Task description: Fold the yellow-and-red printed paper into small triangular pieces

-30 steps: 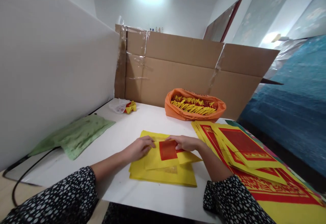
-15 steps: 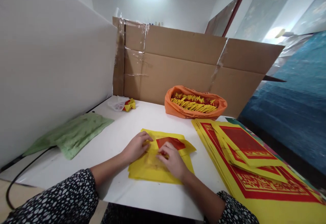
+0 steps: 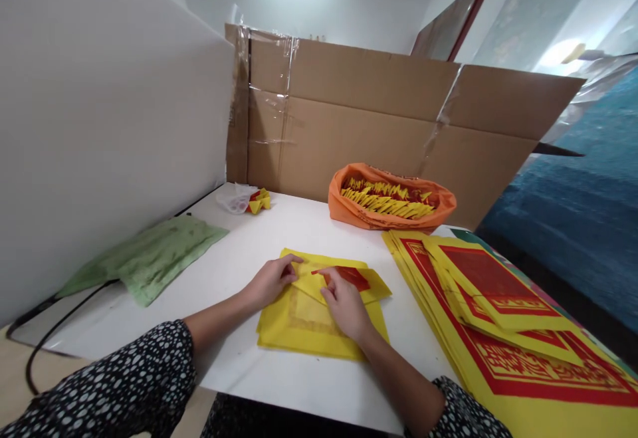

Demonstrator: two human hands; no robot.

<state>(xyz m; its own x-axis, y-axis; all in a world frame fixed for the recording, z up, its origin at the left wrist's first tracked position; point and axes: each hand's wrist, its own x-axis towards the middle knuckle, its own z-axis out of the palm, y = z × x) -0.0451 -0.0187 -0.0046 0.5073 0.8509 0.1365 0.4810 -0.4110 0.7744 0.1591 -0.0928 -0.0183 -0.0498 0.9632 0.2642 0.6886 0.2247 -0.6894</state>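
A stack of square yellow paper sheets (image 3: 276,331) lies on the white table in front of me. The top yellow paper sheet (image 3: 377,283) is partly folded over, and a dark red printed patch shows on its raised part. At the sheet's left end, my left hand (image 3: 274,282) pinches the edge between thumb and fingers. My right hand (image 3: 345,304) is closed on the folded part, index finger and thumb at the red patch, hiding some of it. A faint square outline shows through the paper below the fold.
Right of the stack lie large yellow sheets with red print (image 3: 538,375), smaller printed sheets (image 3: 493,278) on top. Behind stands an orange bag (image 3: 343,209) full of folded yellow-red papers. A green cloth (image 3: 164,252), a clear plastic bag (image 3: 235,199) and a cardboard wall (image 3: 363,106) surround the table.
The near edge of the top sheet has been lifted and folded away from me, uncovering more of the paper beneath. My right hand has moved slightly up with it; the view has shifted a little.
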